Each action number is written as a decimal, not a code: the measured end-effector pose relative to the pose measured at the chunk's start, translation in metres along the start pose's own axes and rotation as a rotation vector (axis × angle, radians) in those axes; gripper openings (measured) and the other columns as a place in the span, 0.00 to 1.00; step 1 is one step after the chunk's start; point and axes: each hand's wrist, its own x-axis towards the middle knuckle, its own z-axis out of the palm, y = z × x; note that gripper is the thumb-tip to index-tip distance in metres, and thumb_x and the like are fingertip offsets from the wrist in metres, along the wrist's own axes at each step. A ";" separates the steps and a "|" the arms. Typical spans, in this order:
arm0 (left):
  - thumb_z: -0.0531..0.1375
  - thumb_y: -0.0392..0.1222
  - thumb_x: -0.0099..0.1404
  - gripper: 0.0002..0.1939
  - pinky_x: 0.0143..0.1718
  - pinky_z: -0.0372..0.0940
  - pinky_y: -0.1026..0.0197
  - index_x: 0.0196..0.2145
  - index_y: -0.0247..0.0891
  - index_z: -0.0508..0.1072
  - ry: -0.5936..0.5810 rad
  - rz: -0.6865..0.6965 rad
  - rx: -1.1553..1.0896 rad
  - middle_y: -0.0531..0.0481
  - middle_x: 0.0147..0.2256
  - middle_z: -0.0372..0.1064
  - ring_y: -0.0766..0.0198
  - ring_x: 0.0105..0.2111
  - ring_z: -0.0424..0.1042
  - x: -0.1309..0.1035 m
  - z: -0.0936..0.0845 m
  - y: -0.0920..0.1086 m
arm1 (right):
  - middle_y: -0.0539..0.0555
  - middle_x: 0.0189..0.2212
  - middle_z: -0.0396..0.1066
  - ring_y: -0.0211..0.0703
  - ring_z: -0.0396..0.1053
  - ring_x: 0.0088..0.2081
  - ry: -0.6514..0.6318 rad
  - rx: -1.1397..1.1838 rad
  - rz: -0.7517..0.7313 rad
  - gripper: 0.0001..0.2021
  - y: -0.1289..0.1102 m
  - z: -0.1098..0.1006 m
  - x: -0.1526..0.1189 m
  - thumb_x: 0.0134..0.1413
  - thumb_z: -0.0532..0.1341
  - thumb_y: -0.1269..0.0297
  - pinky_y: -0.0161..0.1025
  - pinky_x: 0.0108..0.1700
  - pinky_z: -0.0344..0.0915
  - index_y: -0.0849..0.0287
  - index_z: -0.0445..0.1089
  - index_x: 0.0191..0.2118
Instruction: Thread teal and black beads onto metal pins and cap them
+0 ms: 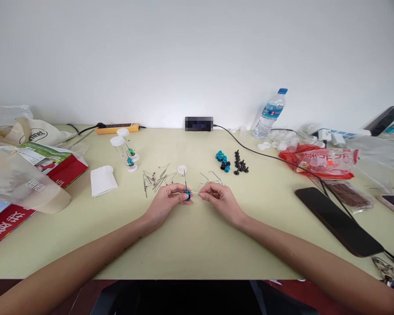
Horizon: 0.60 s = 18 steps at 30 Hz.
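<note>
My left hand (170, 199) pinches a small blue part (188, 195) with a thin dark rod (185, 177) standing up from it. Between the fingertips of my right hand (219, 200) is a thin metal pin (194, 192), its far end touching or almost touching the blue part. Just behind the hands, a white round cap (181, 169) lies on the table. Loose thin wire pieces (156, 178) are scattered left of it, and several short metal pins (213, 178) lie to the right. Farther right are a cluster of blue parts (221, 156) and black, screw-like pieces (239, 162).
Two clear tubes with white caps (118, 142) stand back left, near folded white paper (103, 180). A plastic cup (49, 194) lies on a red box (74, 162). Rightward are a water bottle (269, 114), a red bag (318, 162), a black phone-like slab (338, 221) and a cable (249, 149).
</note>
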 end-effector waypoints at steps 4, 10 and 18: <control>0.60 0.47 0.58 0.14 0.46 0.64 0.53 0.39 0.36 0.73 -0.031 0.004 -0.050 0.45 0.38 0.71 0.60 0.38 0.71 0.001 0.000 0.000 | 0.51 0.26 0.66 0.37 0.61 0.27 0.024 -0.058 -0.031 0.09 0.000 0.001 -0.001 0.55 0.57 0.60 0.35 0.29 0.59 0.58 0.69 0.30; 0.59 0.46 0.59 0.14 0.44 0.65 0.56 0.39 0.35 0.72 -0.062 0.019 -0.075 0.45 0.37 0.71 0.63 0.35 0.70 0.001 0.001 0.000 | 0.50 0.26 0.66 0.37 0.62 0.27 0.041 -0.053 -0.056 0.09 -0.003 0.001 -0.003 0.55 0.57 0.60 0.35 0.29 0.58 0.58 0.70 0.31; 0.62 0.43 0.55 0.12 0.27 0.65 0.63 0.36 0.37 0.68 -0.046 0.024 -0.034 0.49 0.33 0.69 0.67 0.27 0.66 -0.002 0.003 0.004 | 0.50 0.25 0.66 0.37 0.61 0.27 0.032 -0.068 -0.070 0.09 -0.004 0.001 -0.003 0.55 0.57 0.60 0.35 0.28 0.58 0.58 0.70 0.30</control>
